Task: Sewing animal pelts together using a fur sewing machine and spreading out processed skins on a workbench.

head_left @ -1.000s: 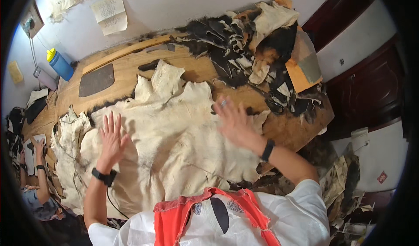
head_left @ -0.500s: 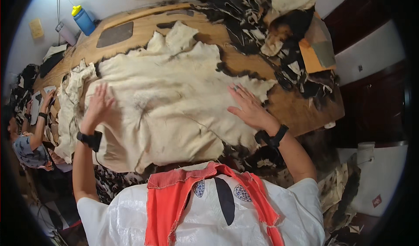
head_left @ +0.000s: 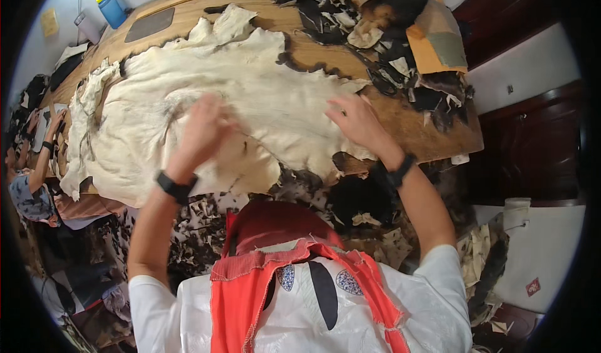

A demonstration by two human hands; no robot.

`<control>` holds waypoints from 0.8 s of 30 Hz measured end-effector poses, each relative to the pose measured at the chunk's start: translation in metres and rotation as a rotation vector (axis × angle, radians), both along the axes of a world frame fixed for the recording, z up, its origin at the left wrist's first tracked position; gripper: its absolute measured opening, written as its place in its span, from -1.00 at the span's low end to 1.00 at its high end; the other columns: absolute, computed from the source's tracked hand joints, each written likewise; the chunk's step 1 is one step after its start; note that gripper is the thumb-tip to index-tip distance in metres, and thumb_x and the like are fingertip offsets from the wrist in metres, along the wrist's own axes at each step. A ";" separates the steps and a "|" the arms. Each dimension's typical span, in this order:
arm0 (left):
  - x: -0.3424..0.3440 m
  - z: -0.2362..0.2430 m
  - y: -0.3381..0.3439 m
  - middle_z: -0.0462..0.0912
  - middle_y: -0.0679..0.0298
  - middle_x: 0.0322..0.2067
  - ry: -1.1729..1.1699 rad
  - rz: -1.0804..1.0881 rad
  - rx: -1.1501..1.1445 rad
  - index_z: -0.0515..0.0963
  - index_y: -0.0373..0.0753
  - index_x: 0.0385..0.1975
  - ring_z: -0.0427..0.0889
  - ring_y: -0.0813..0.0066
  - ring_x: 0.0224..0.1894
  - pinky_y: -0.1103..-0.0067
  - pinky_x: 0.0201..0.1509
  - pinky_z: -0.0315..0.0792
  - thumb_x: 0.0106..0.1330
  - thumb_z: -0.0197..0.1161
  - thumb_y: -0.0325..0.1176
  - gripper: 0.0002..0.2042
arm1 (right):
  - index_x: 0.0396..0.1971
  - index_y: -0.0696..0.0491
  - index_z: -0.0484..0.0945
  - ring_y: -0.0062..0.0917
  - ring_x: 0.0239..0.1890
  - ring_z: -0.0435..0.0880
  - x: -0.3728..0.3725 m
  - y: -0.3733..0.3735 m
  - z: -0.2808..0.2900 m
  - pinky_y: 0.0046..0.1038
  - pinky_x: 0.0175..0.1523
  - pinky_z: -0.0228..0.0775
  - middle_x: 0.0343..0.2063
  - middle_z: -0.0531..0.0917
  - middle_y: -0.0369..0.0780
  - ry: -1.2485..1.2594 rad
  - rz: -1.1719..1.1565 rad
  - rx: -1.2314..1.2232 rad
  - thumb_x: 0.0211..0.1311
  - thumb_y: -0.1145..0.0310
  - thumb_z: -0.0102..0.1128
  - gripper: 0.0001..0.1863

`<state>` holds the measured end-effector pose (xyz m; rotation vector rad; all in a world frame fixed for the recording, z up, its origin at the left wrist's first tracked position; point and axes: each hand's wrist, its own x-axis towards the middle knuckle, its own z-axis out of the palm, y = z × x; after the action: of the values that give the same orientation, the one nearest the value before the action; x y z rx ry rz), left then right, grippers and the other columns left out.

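A large cream-coloured animal hide with dark, furry edges lies spread over the wooden table, wrinkled near its middle. My left hand is over the middle of the hide, its fingers smeared by motion, so I cannot tell whether it grips anything. Near the right end of the hide, my right hand has its fingers bent in and closed at the hide's surface, wearing a ring. The fingertips are partly hidden against the pale skin. Both wrists carry black bands.
Black and white hide scraps heap at the far right beside an orange-and-grey cardboard piece. A dark flat sheet, a blue bottle and a pale tumbler are far left. Another person works at the left end.
My left hand has moved right, from the hide's left part to its middle. My right hand's fingers have gone from spread to bent in. The hide's lower edge has shifted and the view has tilted.
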<state>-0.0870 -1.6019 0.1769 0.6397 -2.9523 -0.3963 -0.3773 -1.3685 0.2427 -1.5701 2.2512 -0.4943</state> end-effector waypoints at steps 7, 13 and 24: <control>-0.090 -0.002 0.179 0.13 -0.08 0.43 0.116 -0.105 0.008 0.18 -0.24 0.42 0.06 -0.13 0.48 0.00 0.44 0.06 0.18 0.30 0.20 -0.10 | -0.05 0.17 0.54 -0.04 0.11 0.54 -0.033 -0.112 -0.060 0.04 0.22 0.26 -0.03 0.60 0.04 0.217 -0.260 -0.016 0.32 -0.10 0.11 -0.44; -0.076 -0.014 0.183 0.14 -0.03 0.44 -0.038 -0.222 -0.144 0.16 -0.23 0.43 0.05 -0.04 0.51 0.04 0.44 0.11 0.17 0.28 0.03 -0.15 | -0.21 0.12 0.56 0.02 -0.10 0.65 -0.019 -0.117 -0.078 -0.04 0.01 0.44 -0.20 0.65 0.07 0.174 -0.126 -0.064 0.38 -0.01 0.08 -0.56; -0.076 -0.032 0.189 0.21 0.05 0.43 0.032 -0.298 -0.191 0.15 -0.28 0.44 0.21 0.06 0.46 0.28 0.43 0.22 0.34 -0.04 -0.27 -0.37 | -0.42 0.03 0.65 0.01 -0.34 0.68 -0.059 -0.166 -0.089 -0.01 -0.23 0.49 -0.45 0.69 0.01 0.297 -0.103 -0.181 0.26 0.20 0.10 -0.76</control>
<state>-0.1629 -1.4132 0.1445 0.1711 -3.0080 -0.1394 -0.4367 -1.5340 0.1539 -1.7190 2.5831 -0.5356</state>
